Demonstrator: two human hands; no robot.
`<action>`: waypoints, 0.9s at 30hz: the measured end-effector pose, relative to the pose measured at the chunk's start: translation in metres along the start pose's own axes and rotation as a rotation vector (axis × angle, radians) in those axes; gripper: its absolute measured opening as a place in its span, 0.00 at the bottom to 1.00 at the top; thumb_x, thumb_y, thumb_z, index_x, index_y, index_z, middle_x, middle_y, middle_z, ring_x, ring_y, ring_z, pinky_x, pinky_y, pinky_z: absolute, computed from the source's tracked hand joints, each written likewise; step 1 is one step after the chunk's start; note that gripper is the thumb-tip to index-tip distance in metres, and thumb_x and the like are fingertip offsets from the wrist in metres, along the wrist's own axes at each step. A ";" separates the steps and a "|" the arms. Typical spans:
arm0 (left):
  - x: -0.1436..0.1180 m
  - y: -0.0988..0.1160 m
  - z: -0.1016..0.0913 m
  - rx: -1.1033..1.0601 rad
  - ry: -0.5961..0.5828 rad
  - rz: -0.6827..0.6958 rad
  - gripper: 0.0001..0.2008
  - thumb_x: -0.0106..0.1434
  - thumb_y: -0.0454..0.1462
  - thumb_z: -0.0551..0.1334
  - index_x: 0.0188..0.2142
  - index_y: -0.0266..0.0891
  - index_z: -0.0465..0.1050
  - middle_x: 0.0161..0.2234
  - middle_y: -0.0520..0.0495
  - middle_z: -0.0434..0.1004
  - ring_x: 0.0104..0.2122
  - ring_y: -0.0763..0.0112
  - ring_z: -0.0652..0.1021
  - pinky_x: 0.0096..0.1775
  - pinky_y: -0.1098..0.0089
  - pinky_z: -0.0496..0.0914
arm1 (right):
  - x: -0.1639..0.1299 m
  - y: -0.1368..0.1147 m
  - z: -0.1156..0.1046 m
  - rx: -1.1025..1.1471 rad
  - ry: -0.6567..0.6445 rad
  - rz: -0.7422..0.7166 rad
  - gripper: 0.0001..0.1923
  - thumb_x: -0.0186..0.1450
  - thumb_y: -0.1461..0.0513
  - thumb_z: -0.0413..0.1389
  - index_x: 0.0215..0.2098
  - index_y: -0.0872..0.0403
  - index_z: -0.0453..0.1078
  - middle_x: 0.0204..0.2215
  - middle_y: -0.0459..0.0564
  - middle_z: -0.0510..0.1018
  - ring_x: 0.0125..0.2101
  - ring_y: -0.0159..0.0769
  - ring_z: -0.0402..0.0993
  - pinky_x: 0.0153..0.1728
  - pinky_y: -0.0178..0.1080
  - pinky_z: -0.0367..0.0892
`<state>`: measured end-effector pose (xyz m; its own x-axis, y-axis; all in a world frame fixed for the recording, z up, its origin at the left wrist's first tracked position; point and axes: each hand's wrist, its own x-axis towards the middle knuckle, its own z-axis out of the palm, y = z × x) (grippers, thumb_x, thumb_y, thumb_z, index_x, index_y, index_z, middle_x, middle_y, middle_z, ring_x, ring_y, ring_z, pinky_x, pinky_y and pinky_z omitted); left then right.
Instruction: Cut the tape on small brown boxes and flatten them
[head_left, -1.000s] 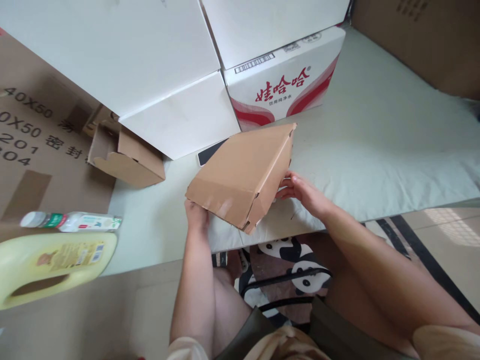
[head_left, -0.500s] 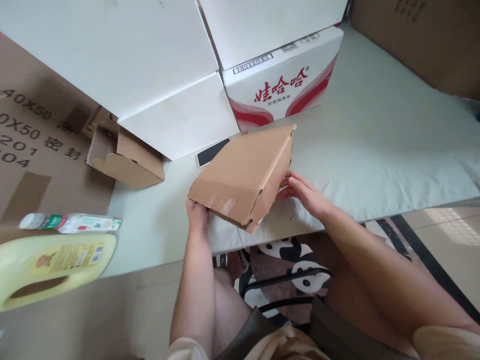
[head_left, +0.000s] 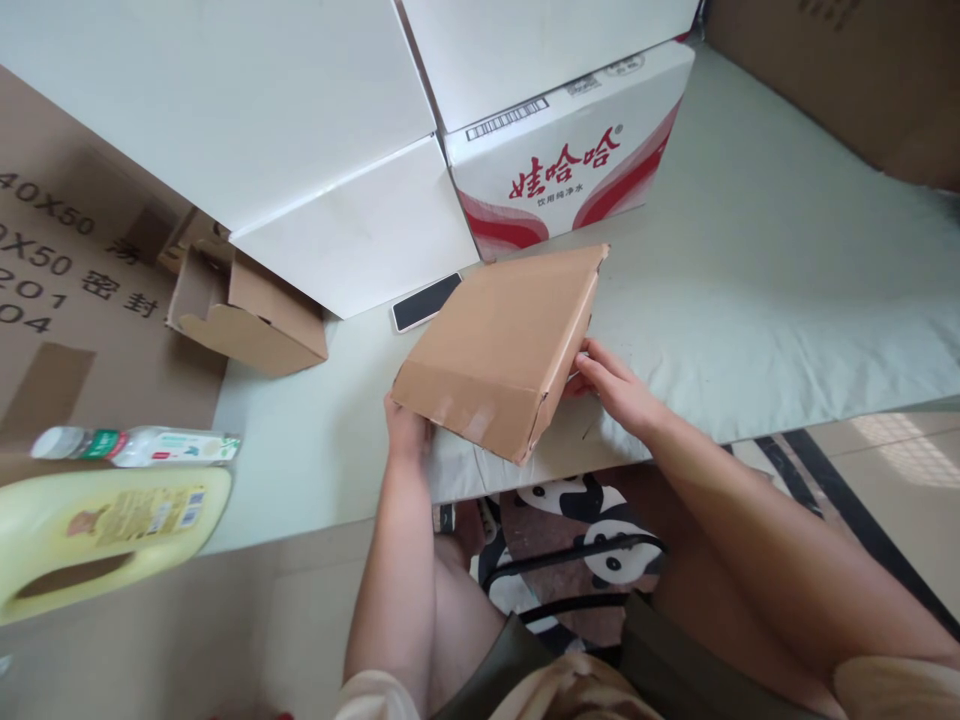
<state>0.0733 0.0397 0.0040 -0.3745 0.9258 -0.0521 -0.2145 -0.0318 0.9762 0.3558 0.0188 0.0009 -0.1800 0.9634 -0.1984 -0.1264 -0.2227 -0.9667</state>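
A flat brown cardboard box (head_left: pixel 504 345) is held tilted above the pale table (head_left: pixel 750 280), its near corner lower. My left hand (head_left: pixel 405 435) grips it from underneath at the near left edge, fingers hidden by the box. My right hand (head_left: pixel 611 385) holds its right side, fingers pressed against the edge. A black phone (head_left: pixel 426 301) lies on the table just behind the box.
White cartons (head_left: pixel 315 150) and a red-printed carton (head_left: pixel 570 160) stand at the back. A small open brown box (head_left: pixel 244 315) sits left. A clear bottle (head_left: pixel 135 446) and a yellow jug (head_left: pixel 105 525) lie at the near left on printed cardboard (head_left: pixel 67 290).
The box has shifted slightly right and flattened, its dented near corner now straighter. Both hands moved with it; the phone shows more.
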 end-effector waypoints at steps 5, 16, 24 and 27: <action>0.002 -0.003 0.002 0.010 -0.008 0.008 0.19 0.40 0.43 0.78 0.33 0.41 0.83 0.36 0.46 0.86 0.35 0.64 0.83 0.40 0.68 0.78 | 0.000 0.000 -0.001 0.007 0.043 0.000 0.20 0.65 0.45 0.55 0.48 0.47 0.65 0.34 0.45 0.79 0.32 0.38 0.77 0.41 0.46 0.70; 0.003 -0.004 0.001 -0.010 0.020 0.015 0.19 0.39 0.42 0.78 0.33 0.41 0.83 0.35 0.48 0.85 0.33 0.66 0.83 0.38 0.69 0.77 | -0.001 -0.002 -0.002 -0.020 0.111 -0.036 0.22 0.66 0.46 0.54 0.53 0.48 0.63 0.33 0.45 0.79 0.31 0.37 0.76 0.41 0.46 0.72; 0.000 0.000 -0.003 -0.002 0.030 0.021 0.19 0.41 0.43 0.77 0.34 0.42 0.83 0.36 0.47 0.85 0.36 0.64 0.83 0.40 0.67 0.77 | 0.000 0.001 0.000 -0.031 0.105 -0.092 0.29 0.66 0.46 0.55 0.62 0.46 0.63 0.33 0.45 0.78 0.30 0.37 0.75 0.39 0.45 0.73; 0.000 0.000 -0.004 0.002 0.030 0.029 0.16 0.41 0.42 0.77 0.32 0.41 0.83 0.34 0.47 0.85 0.33 0.65 0.82 0.37 0.67 0.77 | 0.000 0.004 0.001 -0.002 0.067 -0.076 0.30 0.66 0.45 0.55 0.62 0.47 0.64 0.33 0.45 0.78 0.30 0.37 0.75 0.38 0.45 0.72</action>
<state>0.0692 0.0382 0.0029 -0.4077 0.9126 -0.0298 -0.2009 -0.0578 0.9779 0.3538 0.0175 -0.0031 -0.1042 0.9853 -0.1351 -0.1348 -0.1485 -0.9797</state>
